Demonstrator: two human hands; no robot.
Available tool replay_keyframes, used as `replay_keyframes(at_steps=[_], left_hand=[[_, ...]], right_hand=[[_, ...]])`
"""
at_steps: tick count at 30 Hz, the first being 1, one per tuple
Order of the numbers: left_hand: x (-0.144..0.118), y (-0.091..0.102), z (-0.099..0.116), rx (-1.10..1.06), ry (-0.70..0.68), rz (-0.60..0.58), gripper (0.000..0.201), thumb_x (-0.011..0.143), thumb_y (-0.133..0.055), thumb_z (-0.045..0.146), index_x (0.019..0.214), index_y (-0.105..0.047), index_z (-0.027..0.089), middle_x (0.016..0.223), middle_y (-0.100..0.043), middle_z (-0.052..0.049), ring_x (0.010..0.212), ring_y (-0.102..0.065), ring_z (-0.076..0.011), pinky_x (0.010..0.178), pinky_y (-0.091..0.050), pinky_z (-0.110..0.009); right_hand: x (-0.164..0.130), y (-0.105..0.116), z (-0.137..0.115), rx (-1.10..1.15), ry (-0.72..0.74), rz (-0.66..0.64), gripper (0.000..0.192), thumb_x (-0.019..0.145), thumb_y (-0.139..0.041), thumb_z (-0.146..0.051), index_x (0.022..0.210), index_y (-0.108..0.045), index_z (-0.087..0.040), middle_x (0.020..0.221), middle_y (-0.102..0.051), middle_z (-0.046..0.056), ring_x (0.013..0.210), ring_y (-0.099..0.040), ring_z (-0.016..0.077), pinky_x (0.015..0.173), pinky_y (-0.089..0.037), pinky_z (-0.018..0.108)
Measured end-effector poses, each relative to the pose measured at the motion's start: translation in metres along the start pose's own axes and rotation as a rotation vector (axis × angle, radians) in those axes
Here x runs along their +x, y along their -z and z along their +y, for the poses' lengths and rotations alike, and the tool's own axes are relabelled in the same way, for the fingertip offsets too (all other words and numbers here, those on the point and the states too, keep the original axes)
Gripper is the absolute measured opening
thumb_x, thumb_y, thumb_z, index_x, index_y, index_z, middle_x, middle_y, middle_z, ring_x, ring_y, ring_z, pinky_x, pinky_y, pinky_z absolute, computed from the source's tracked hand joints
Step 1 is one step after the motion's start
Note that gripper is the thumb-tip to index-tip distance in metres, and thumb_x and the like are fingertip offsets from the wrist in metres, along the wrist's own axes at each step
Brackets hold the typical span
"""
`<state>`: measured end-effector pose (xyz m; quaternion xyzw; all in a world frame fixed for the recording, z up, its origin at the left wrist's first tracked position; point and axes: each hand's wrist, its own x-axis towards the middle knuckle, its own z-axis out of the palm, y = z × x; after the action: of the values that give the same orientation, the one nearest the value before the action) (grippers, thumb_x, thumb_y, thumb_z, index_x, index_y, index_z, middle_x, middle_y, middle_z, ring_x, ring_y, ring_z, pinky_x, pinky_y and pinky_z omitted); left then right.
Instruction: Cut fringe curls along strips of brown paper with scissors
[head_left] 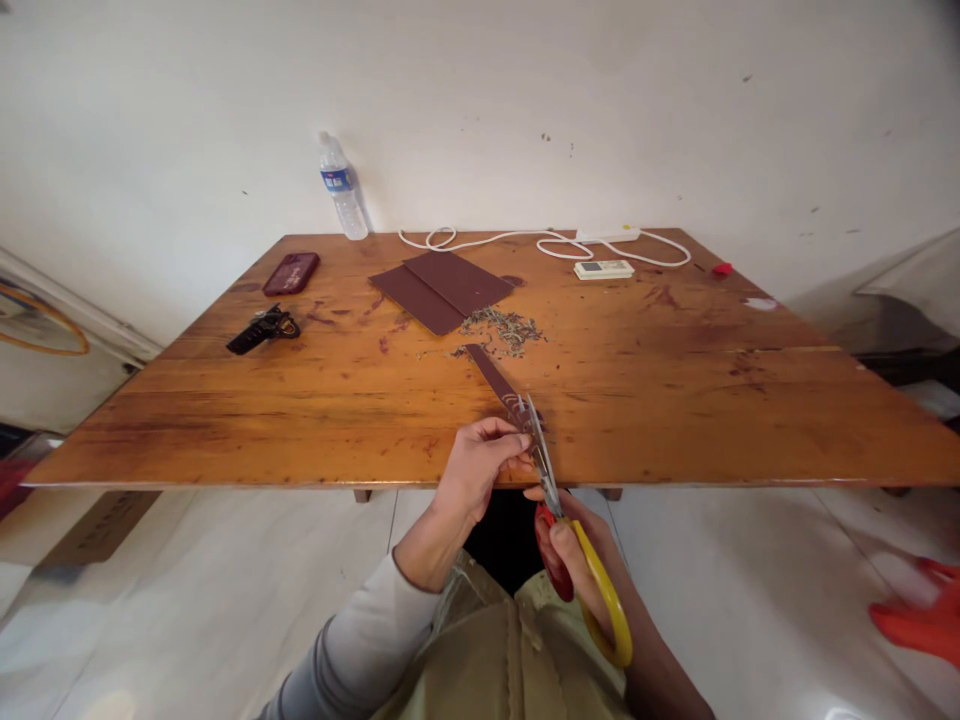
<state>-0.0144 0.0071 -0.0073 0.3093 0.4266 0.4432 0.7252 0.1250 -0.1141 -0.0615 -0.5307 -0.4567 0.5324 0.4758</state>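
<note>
My right hand (pixel 581 555) grips a pair of scissors (pixel 553 480) by its yellow and red handles. The blades point up and away, slightly apart, over the table's front edge. Beside the blades, my left hand (pixel 480 465) is closed in a pinch, its fingertips touching or nearly touching the metal. What it pinches is small and partly hidden. A narrow dark maroon strip (pixel 491 375), which looks like sandpaper, runs from mid-table to beneath the blade tips, with pale curved marks near that end. Beyond it lies a pile of thin greyish shreds (pixel 506 330).
Maroon sheets (pixel 450 285) lie behind the shreds on the wooden table (pixel 337 400). Keys (pixel 264 328) and a phone (pixel 291 273) are at left. By the wall stand a plastic bottle (pixel 343 190), a white cable with a power strip (pixel 609 236) and a small white device (pixel 604 270).
</note>
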Motion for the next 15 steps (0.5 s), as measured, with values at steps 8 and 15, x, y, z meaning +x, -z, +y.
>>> replay_keyframes(at_steps=[8, 15], left_hand=[[0.000, 0.001, 0.003, 0.020, -0.028, -0.053, 0.031, 0.053, -0.099, 0.028, 0.062, -0.071, 0.016, 0.062, -0.069, 0.000, 0.056, -0.059, -0.0097, 0.061, -0.048, -0.024], [0.002, 0.005, 0.002, -0.045, -0.040, -0.039, 0.032, 0.051, -0.098, 0.025, 0.061, -0.069, 0.017, 0.057, -0.064, 0.001, 0.053, -0.053, -0.0088, 0.058, -0.041, -0.023]], right_hand=[[0.007, 0.008, -0.017, 0.025, -0.096, -0.167, 0.062, 0.093, -0.082, -0.065, 0.133, -0.063, -0.021, 0.074, -0.061, -0.005, 0.057, -0.053, 0.0157, 0.056, -0.045, 0.030], [0.006, 0.011, -0.010, 0.189, -0.231, -0.149, 0.070, 0.082, -0.086, -0.080, 0.117, -0.061, -0.025, 0.095, -0.077, 0.006, 0.081, -0.079, 0.0266, 0.080, -0.064, 0.042]])
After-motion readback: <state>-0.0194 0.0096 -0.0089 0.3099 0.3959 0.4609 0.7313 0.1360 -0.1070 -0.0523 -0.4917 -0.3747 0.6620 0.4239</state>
